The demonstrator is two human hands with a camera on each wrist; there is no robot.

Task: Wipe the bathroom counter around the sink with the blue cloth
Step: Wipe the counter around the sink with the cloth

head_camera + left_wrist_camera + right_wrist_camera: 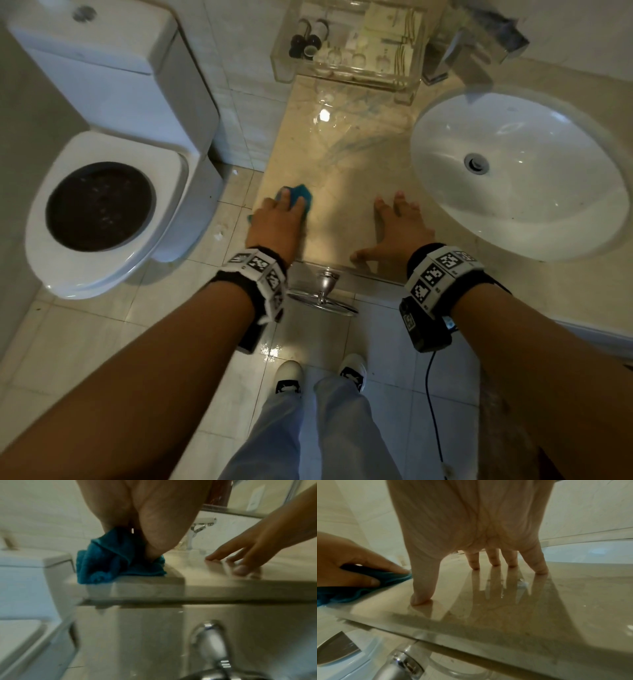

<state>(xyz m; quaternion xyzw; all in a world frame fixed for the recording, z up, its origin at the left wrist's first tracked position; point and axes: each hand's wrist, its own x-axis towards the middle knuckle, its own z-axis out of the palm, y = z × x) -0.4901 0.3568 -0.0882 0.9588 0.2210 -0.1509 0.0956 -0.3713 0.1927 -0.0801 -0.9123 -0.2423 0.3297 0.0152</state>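
The blue cloth point(303, 196) point(106, 563) point(359, 593) lies bunched on the beige marble counter point(342, 161) at its front left corner, partly over the left edge. My left hand point(282, 216) point(150, 520) point(354, 563) covers it, index finger on top and thumb tucked against the folds, gripping it. My right hand point(397, 222) point(254, 550) point(479, 534) rests on the counter to the right, fingers spread, fingertips and thumb on the glossy stone. It holds nothing. The white oval sink point(548, 222) lies just right of that hand.
A clear acrylic tray point(346, 72) of toiletries stands at the counter's back, and a chrome faucet point(459, 51) behind the sink. A white toilet point(102, 267) stands left of the counter. A chrome fitting point(323, 294) juts out below the counter's front edge.
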